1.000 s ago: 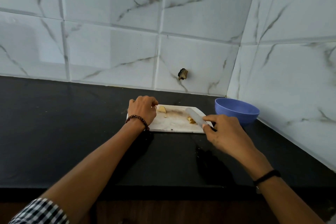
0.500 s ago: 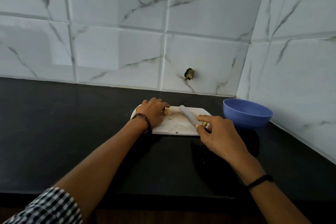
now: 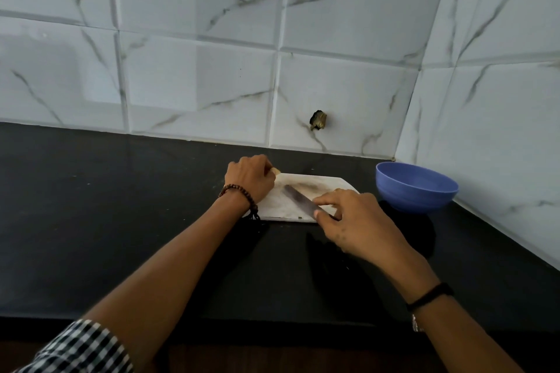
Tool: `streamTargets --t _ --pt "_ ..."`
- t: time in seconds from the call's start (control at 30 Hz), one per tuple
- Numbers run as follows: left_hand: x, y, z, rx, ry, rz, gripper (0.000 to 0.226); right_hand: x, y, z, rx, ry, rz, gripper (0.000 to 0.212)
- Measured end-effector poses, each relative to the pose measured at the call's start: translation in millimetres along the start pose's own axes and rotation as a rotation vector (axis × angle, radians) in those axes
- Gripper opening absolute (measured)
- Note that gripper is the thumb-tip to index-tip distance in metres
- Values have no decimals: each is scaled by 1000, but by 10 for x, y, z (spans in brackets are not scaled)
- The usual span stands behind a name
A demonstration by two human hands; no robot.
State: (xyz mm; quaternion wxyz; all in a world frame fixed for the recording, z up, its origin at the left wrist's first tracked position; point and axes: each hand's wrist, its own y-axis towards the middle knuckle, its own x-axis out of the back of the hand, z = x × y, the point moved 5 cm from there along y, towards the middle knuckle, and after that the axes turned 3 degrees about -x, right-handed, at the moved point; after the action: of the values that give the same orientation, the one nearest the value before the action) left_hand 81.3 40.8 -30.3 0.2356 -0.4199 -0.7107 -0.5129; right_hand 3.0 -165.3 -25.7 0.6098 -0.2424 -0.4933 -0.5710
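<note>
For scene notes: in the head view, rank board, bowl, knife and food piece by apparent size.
1. board, partly covered
2. bowl, nearly as large
3. knife
4. food piece, mostly behind left hand

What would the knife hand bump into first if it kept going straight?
Probably the left hand. The right hand aims its knife across the cutting board toward it. The pale food piece that hand holds is close too, so depth leaves doubt.

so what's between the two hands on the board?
Head view: only the knife, held by the right hand, blade pointing at the left hand, which pinches a pale food piece; stained cutting board beneath.
</note>
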Motion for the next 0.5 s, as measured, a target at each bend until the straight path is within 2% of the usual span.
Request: streamTargets --t 0.2,0.27,0.33,0.5 --pt "16 -89 -184 -182 -94 84 21 184 -48 -345 -144 -89 -15 43" --pt "6 -133 -250 -224 -171 172 22 222 -84 -388 -148 -76 -33 44" --pt "-11 -177 -319 -247 -290 263 25 239 -115 -393 -139 -50 -70 43" --pt "-45 -202 -320 -200 -483 359 36 188 -129 -340 -110 18 -117 43"
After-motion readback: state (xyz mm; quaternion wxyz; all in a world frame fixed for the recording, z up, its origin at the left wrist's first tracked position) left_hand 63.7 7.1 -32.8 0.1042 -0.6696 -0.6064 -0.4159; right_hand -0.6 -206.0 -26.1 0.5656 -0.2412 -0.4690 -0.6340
